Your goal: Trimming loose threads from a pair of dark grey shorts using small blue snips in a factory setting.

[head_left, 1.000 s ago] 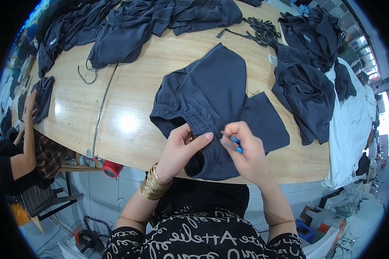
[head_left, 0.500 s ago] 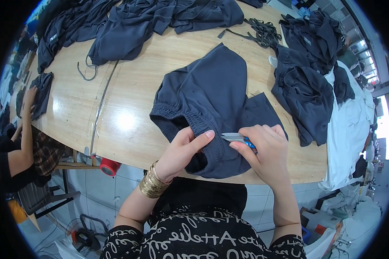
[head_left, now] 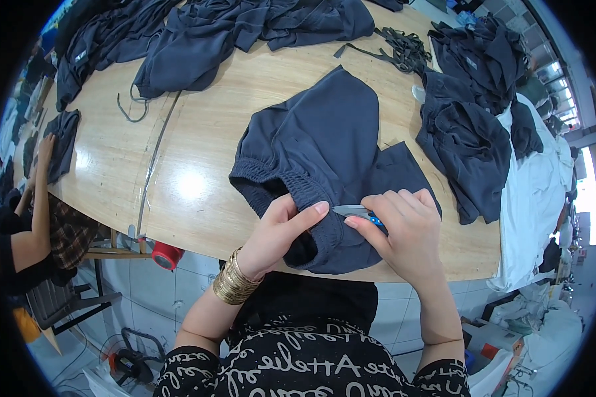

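Observation:
Dark navy shorts [head_left: 324, 126] with a gathered elastic waistband lie on the wooden table in front of me. My left hand [head_left: 286, 228] grips the waistband, the thumb on its outside and the fingers inside the opening. In my right hand [head_left: 404, 231] is a small pair of thread snips [head_left: 354, 211] with blue handles and silver blades. The blades point left, with their tips at the waistband close to my left thumb. From this view the blades look closed together. My right fingers cover most of the blue handles.
More dark garments lie along the far side [head_left: 258, 26] and at the right [head_left: 467, 145]. A heap of dark cords [head_left: 404, 49] sits at the far right, near white cloth [head_left: 533, 198] hanging over the edge. Another person's arm [head_left: 41, 205] reaches a dark garment at the left.
My right hand has shifted slightly left, bringing the snips' tips closer to my left thumb. The blades, slightly apart before, now look closed. My left hand has stayed in place.

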`<action>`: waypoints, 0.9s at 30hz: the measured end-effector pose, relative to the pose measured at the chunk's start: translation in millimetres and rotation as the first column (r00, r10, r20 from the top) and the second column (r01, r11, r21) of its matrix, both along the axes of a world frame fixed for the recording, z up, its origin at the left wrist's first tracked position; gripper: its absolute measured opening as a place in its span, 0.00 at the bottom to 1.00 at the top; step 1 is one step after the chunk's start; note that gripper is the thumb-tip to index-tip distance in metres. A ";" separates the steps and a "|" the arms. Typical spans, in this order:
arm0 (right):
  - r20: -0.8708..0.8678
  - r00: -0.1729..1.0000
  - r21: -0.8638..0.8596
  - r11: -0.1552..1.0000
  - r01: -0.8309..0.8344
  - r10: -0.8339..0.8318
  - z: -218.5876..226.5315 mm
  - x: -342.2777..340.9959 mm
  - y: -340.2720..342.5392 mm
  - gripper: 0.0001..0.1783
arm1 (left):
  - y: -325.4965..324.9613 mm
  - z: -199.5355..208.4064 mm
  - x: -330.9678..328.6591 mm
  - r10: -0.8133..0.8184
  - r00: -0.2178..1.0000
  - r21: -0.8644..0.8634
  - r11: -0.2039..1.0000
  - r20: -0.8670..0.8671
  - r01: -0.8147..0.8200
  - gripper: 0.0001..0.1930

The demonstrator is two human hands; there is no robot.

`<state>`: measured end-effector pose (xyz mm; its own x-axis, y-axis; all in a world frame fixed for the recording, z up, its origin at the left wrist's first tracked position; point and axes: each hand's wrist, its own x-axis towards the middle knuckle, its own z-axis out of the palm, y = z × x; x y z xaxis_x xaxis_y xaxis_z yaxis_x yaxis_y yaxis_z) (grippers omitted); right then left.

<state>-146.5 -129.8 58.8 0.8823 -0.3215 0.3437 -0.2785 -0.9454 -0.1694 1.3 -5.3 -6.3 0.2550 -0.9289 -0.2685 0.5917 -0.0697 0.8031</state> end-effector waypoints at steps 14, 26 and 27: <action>-0.016 0.769 0.305 0.730 0.612 -0.639 -17.0 -80.2 -69.3 0.19 | 54.1 -33.7 76.0 0.354 0.821 0.062 0.904 0.448 -0.424 0.11; -0.119 0.775 0.673 0.524 0.523 -0.620 -97.3 -87.2 -73.0 0.16 | 77.9 -62.2 92.9 0.367 0.843 0.224 0.851 0.393 -0.475 0.14; -0.160 0.787 0.688 0.505 0.522 -0.596 -94.6 -75.8 -74.1 0.14 | 74.7 -64.1 95.8 0.372 0.837 0.216 0.850 0.401 -0.481 0.14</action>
